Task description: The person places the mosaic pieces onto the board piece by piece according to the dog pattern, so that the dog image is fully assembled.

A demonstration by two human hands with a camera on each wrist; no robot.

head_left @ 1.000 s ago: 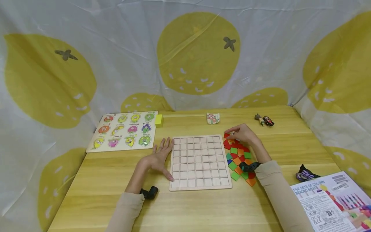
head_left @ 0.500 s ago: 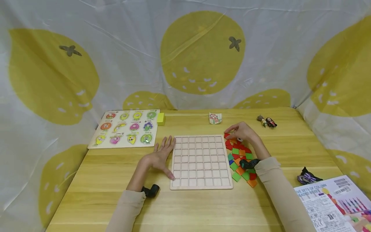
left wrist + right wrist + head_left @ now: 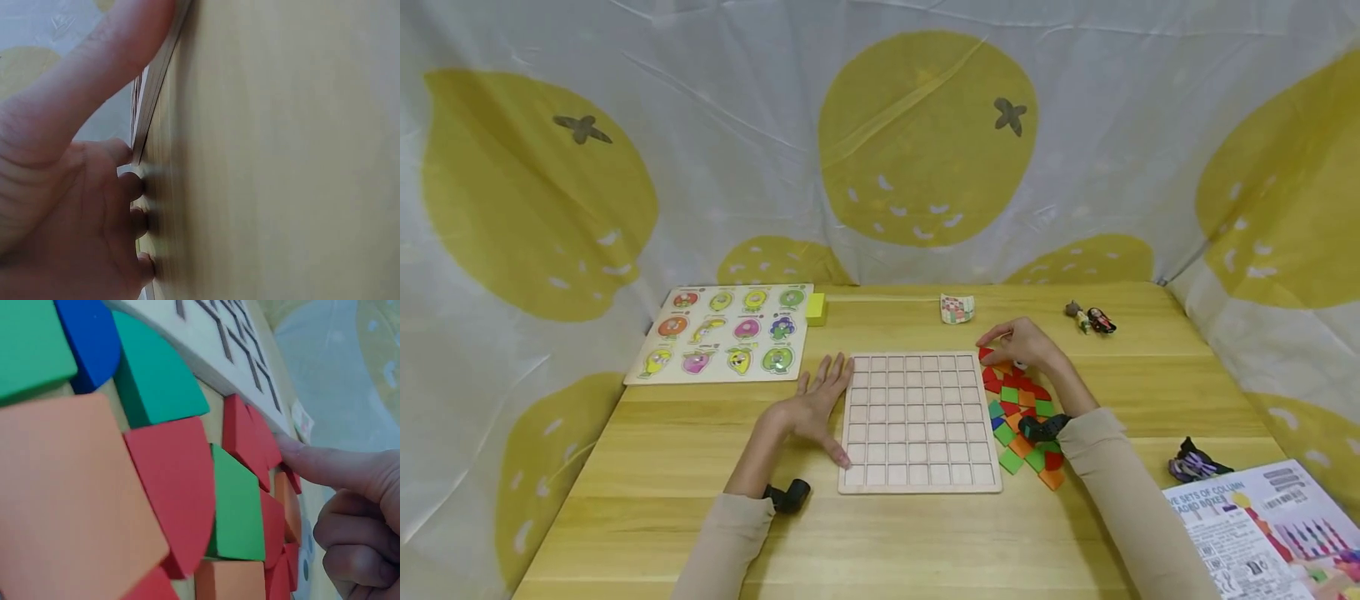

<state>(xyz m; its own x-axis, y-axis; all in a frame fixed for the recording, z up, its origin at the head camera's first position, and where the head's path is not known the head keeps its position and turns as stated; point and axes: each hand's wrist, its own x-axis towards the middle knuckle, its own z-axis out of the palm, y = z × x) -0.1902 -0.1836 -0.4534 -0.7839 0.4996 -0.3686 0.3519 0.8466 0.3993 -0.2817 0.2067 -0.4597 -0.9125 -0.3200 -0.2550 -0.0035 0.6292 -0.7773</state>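
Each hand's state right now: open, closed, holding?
Left hand: open, spread against the grid board.
Right hand: at the red pieces; whether it pinches one cannot be told.

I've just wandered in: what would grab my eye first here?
Probably the huge yellow fruit print in the middle of the pale cloth behind the table. Next, the bright heap of coloured tiles just right of the gridded wooden board, with the right hand at its far end. The left hand, fingers spread, touches the board's left edge.
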